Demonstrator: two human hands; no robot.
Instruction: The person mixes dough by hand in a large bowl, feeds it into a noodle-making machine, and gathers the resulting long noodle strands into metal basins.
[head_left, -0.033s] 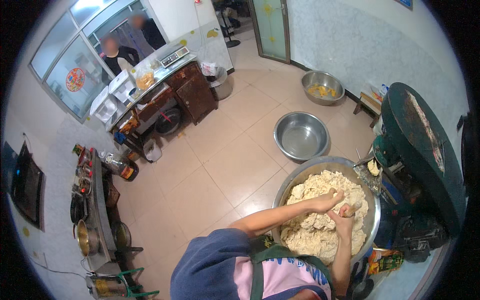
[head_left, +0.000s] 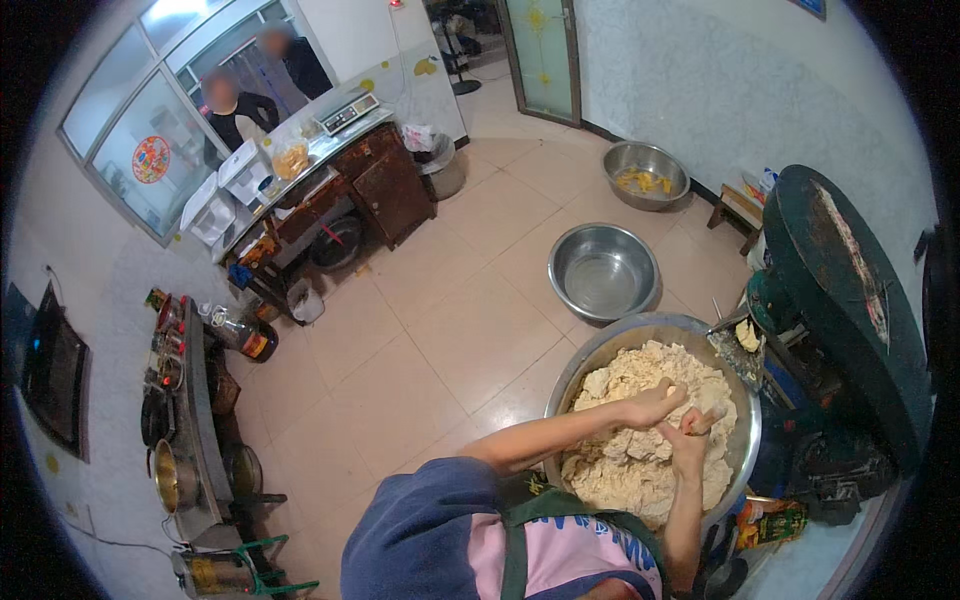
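A wide steel basin (head_left: 566, 385) in front of me holds a large mass of crumbly pale dough (head_left: 640, 465). Both my forearms reach over it. My left hand (head_left: 655, 402) is above the dough with its fingers curled; what is in them, if anything, is too small to make out. Just below and right of it, my right hand (head_left: 688, 430) is closed on a short tan object (head_left: 712, 415), which may be a handle or a piece of dough; I cannot tell which. A dark green machine (head_left: 840, 270) with a metal tray (head_left: 735, 355) stands against the basin's right side.
An empty steel basin (head_left: 600, 270) and another with yellow pieces (head_left: 645, 160) sit on the floor ahead. A counter with a scale (head_left: 345, 115) is at back left, two people (head_left: 300, 65) behind its window. A shelf with pots (head_left: 175, 470) lines the left wall.
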